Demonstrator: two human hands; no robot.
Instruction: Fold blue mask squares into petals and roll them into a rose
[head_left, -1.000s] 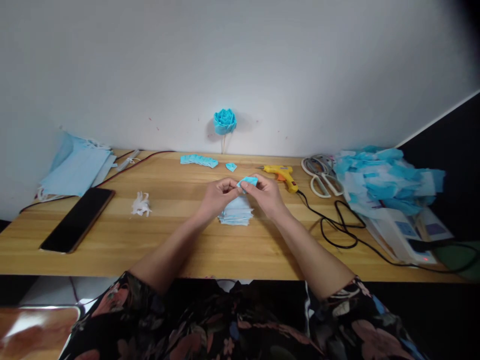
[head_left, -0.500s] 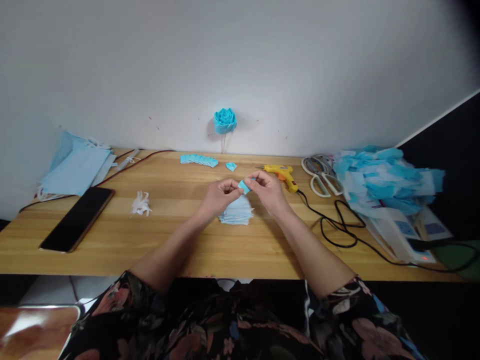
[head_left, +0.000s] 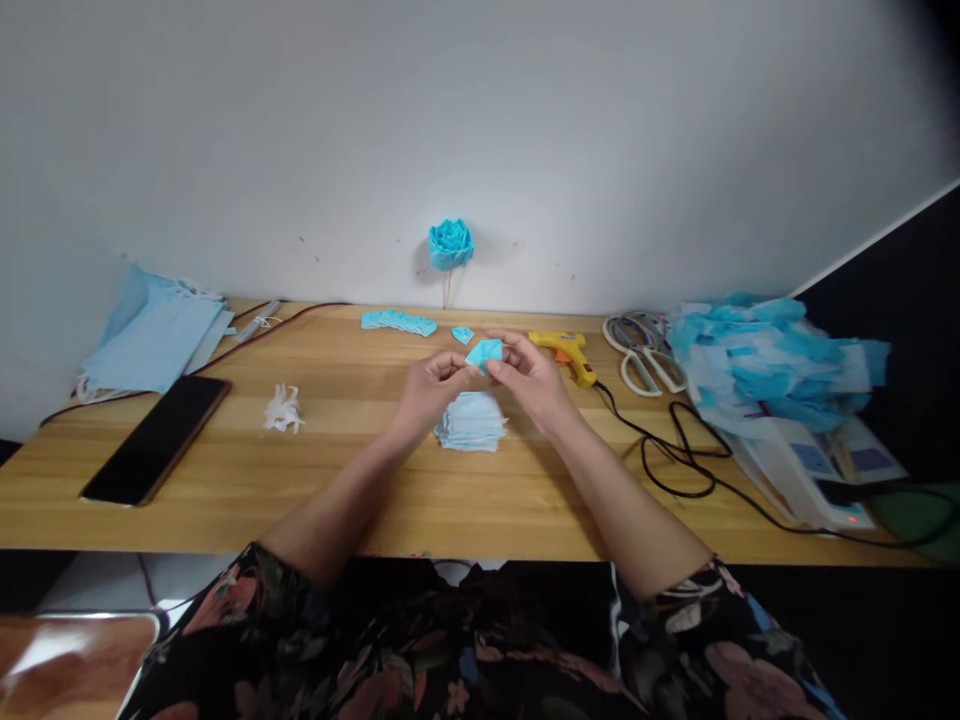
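My left hand [head_left: 431,390] and right hand [head_left: 531,382] both pinch the small blue piece [head_left: 486,351], thumbs nearest me, just beyond the pale stack [head_left: 471,425]. The piece is partly folded, with slanting edges. To fold it well, I'd pin one corner with my left thumb and run the right thumb firmly along the crease, matching edges without tugging the soft fabric. Light pressure should stop the layers sliding.

Past the stack, on the tabletop [head_left: 375,510], lie a single folded piece [head_left: 463,335] and, a little left, an overlapping row of folded pieces [head_left: 397,321]. Behind them a blue flower [head_left: 450,244] stands upright on a thin stick. Right of the stack and farther back is a yellow glue gun [head_left: 562,350], then scissors [head_left: 646,372] and a heap of blue and white fabric [head_left: 780,350]. Left of the stack are white scraps [head_left: 283,408], a dark phone [head_left: 154,440] and face masks [head_left: 142,335].

The glue gun's label [head_left: 568,339] is too small to read; I can make out no brand anywhere.
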